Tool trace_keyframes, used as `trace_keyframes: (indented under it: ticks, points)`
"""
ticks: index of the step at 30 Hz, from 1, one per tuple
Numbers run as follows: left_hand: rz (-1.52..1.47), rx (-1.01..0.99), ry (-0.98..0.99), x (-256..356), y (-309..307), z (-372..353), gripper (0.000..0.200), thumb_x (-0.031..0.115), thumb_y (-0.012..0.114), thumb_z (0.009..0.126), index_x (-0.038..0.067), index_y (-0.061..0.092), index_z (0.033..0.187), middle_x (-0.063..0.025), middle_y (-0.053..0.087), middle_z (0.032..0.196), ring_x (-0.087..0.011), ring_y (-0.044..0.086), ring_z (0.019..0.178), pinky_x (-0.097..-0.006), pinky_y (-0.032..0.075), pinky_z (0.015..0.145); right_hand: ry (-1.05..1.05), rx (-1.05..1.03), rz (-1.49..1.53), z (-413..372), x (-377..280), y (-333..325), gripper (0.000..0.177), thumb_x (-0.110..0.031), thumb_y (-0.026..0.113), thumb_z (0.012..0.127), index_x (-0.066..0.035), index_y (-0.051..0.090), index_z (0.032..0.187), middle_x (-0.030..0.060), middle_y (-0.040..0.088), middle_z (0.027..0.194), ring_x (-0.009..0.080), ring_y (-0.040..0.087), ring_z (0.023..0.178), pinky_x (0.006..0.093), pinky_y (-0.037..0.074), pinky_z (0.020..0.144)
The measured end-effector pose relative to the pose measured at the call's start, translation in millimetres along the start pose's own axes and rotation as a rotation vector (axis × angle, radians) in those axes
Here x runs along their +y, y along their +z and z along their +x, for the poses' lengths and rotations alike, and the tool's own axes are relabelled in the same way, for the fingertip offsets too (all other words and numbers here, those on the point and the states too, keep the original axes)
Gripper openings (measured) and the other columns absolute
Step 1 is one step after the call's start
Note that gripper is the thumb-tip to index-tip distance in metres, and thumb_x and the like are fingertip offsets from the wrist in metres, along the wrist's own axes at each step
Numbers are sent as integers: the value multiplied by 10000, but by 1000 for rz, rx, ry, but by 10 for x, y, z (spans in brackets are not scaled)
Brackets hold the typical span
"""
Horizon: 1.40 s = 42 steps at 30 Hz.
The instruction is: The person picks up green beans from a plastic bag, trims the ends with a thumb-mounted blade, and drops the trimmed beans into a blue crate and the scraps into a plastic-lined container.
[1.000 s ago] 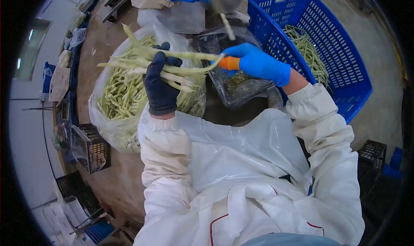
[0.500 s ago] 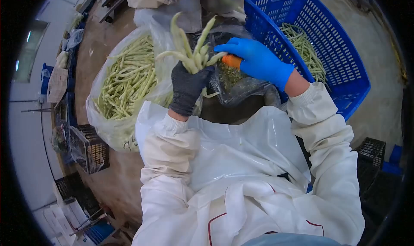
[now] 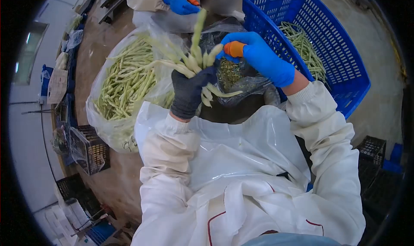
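Note:
My left hand (image 3: 188, 92), in a dark knitted glove, is closed around a bunch of pale green beans (image 3: 196, 59) that fan out above and below the fist. My right hand (image 3: 268, 61) wears a blue glove with an orange cover (image 3: 234, 49) on its thumb. Thumb and fingers pinch at the tip of one bean on the bunch's right side; the exact contact is partly hidden. Below the hands, a dark plastic bag (image 3: 248, 90) holds small green trimmings (image 3: 230, 73). Left of the bunch stands a clear plastic sack (image 3: 97, 127) full of beans (image 3: 125, 84).
A blue perforated crate (image 3: 340, 52) with beans (image 3: 304, 47) inside stands at the right. Across from me, a co-worker's blue-gloved hand (image 3: 180, 2) shows at the top. Black crates stand at the left (image 3: 92, 151) and right (image 3: 371, 150).
My right hand has shifted slightly, its orange thumb cover now higher. The beans in my left fist have changed angle, with more hanging below. The co-worker's hand has moved.

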<state>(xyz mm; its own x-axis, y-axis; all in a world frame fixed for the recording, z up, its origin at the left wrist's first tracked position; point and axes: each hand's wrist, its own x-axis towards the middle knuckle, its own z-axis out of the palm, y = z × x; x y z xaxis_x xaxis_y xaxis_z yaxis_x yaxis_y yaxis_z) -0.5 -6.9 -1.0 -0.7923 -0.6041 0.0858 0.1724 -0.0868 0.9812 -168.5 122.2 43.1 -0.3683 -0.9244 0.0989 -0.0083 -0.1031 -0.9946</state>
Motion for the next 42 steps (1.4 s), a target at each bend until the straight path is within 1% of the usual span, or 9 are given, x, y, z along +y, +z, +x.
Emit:
trace_keyframes:
  ticks: [5,7,13,15,21,26,29,32,42]
  points:
    - [-445,145,99,389,-355,173,289,83,576,873,31,536,1154,-89,636,987,-153,576,701,-298,487,649,302,-47,-1460,54,386,-297,279,-202,595,766,-73,693,993,194,668,919,329,653,825,423,515,739]
    - [-705,-8,157,488,-734,212,308,147,505,921,57,491,1215,-72,597,1074,-121,523,714,-308,452,692,445,-87,-1513,46,637,-541,355,-162,591,759,-127,672,1103,186,663,953,342,643,885,425,519,783]
    - [-748,-97,186,472,-697,108,399,112,490,905,39,443,1294,-89,583,1088,-129,489,686,-328,426,686,-139,222,-1177,149,388,-364,425,-126,620,757,-149,624,1181,164,609,1145,304,591,1037,379,496,854]
    - [-720,-78,114,415,-507,70,397,122,504,897,18,452,1277,-109,600,1096,-121,498,658,-320,433,688,-168,-54,-606,185,310,-222,443,-93,610,815,-81,558,1255,122,575,1227,225,559,1094,334,461,888]
    - [-571,-128,-114,272,-183,52,417,145,534,888,8,461,1276,-147,586,1170,-140,540,709,-323,467,703,120,-270,-496,56,280,163,446,-135,658,814,-92,573,1250,87,646,1037,177,585,945,302,483,792]
    - [-327,-59,-167,348,-177,60,387,120,586,861,4,504,1221,-176,587,1177,-145,587,753,-280,506,674,-223,269,714,165,286,-497,279,-165,612,898,-6,634,1126,70,648,1045,124,586,962,264,471,781]
    - [-274,-55,-221,366,-105,45,346,77,609,839,-17,541,1165,-162,624,1090,-146,599,722,-277,512,652,-86,547,733,88,77,-602,188,-121,612,873,-1,692,993,39,667,977,126,607,902,252,488,766]
    - [-170,-101,-240,176,-63,52,284,39,617,824,-39,582,1095,-135,651,982,-160,609,691,-279,517,637,-74,283,3,-13,32,-216,180,-154,616,883,-28,686,991,30,665,927,148,609,873,289,499,756]
    - [178,-171,-203,137,8,-30,283,48,675,778,-59,620,1034,-112,663,867,-162,644,742,-273,520,670,-303,-134,-965,-74,164,24,229,-74,611,791,-53,663,1013,122,658,928,253,616,786,325,478,696]
